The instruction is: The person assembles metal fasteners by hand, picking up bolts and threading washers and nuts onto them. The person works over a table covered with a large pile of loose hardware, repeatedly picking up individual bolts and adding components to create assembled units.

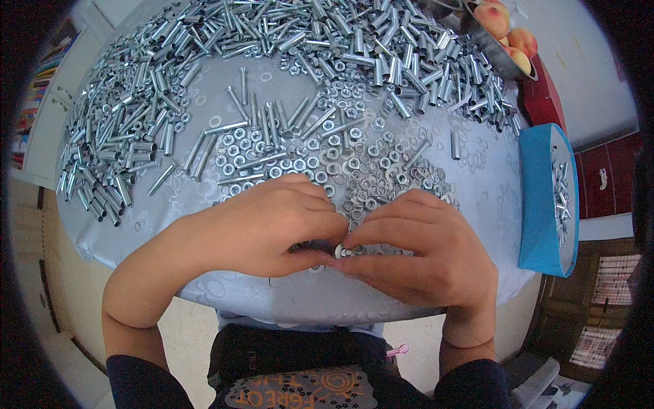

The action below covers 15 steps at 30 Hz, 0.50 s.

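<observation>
My left hand (272,225) and my right hand (429,249) meet fingertip to fingertip over the table's near edge. Between them shows a washer (341,251) on the threaded end of a bolt (348,253); most of the bolt is hidden by the fingers. The left thumb and forefinger are closed around the bolt. Right thumb and forefinger pinch at the washer. Just beyond the hands lies a pile of loose washers (361,178). Left of it are hex nuts (238,146) and several long bolts (267,119).
Heaps of metal sleeves and bolts (272,27) cover the far side of the cloth-covered table (293,294). A blue box (538,204) with metal parts stands at the right edge. Behind it are a red object (543,102) and a bowl of peaches (507,58).
</observation>
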Each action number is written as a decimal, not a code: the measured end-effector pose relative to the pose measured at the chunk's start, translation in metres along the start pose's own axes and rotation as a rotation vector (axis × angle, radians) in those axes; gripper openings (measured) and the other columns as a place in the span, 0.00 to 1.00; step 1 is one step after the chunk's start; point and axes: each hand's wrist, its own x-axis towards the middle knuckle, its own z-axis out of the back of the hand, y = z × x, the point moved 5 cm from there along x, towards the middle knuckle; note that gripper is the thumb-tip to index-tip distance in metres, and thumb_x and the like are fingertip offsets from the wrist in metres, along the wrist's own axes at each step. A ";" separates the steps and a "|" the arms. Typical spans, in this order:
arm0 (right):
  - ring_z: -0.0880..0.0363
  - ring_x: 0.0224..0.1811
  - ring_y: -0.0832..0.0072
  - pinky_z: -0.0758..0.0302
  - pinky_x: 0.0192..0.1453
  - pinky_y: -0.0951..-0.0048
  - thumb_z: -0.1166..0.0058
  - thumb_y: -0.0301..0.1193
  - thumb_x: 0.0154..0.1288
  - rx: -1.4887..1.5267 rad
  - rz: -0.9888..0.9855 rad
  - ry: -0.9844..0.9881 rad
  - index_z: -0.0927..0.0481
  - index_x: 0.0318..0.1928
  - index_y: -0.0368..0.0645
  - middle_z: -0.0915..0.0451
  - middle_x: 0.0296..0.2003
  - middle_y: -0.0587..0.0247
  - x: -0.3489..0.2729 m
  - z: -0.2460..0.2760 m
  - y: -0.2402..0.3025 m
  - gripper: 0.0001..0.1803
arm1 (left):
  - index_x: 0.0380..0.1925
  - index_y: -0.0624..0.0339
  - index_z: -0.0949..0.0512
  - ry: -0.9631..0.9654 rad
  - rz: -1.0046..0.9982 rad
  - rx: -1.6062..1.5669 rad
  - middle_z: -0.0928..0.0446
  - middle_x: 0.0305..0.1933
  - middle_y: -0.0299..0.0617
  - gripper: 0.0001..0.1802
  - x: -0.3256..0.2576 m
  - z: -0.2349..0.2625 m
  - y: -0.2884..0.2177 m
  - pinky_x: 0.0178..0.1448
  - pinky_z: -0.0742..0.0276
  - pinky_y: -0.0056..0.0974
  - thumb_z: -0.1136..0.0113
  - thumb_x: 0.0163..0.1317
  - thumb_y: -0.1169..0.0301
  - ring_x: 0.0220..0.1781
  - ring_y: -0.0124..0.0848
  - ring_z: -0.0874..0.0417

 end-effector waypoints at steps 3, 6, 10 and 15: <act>0.20 0.34 0.70 0.28 0.35 0.70 0.31 0.28 0.40 0.047 -0.058 -0.064 0.15 0.31 0.49 0.19 0.34 0.69 0.001 -0.001 0.000 0.13 | 0.36 0.60 0.23 0.010 0.005 0.007 0.24 0.36 0.45 0.16 0.001 0.000 0.000 0.50 0.32 0.46 0.35 0.44 0.69 0.44 0.45 0.24; 0.20 0.34 0.70 0.28 0.36 0.70 0.31 0.28 0.40 0.062 -0.074 -0.011 0.15 0.32 0.48 0.19 0.34 0.69 0.003 -0.001 0.000 0.13 | 0.36 0.60 0.23 0.022 0.002 0.012 0.24 0.36 0.46 0.17 0.001 0.000 0.001 0.51 0.32 0.46 0.35 0.44 0.69 0.44 0.45 0.24; 0.21 0.34 0.70 0.28 0.37 0.69 0.31 0.28 0.40 0.104 -0.071 -0.057 0.15 0.33 0.48 0.20 0.34 0.68 0.004 0.002 0.000 0.14 | 0.37 0.60 0.23 0.015 0.006 0.009 0.23 0.36 0.46 0.18 0.001 0.000 0.000 0.51 0.32 0.46 0.34 0.44 0.70 0.44 0.45 0.24; 0.22 0.34 0.67 0.28 0.39 0.68 0.33 0.26 0.43 0.075 -0.216 -0.248 0.15 0.36 0.46 0.20 0.34 0.64 0.003 0.016 -0.005 0.14 | 0.37 0.59 0.23 0.003 -0.001 0.021 0.23 0.36 0.44 0.15 0.000 0.000 0.000 0.50 0.32 0.45 0.35 0.48 0.69 0.44 0.44 0.23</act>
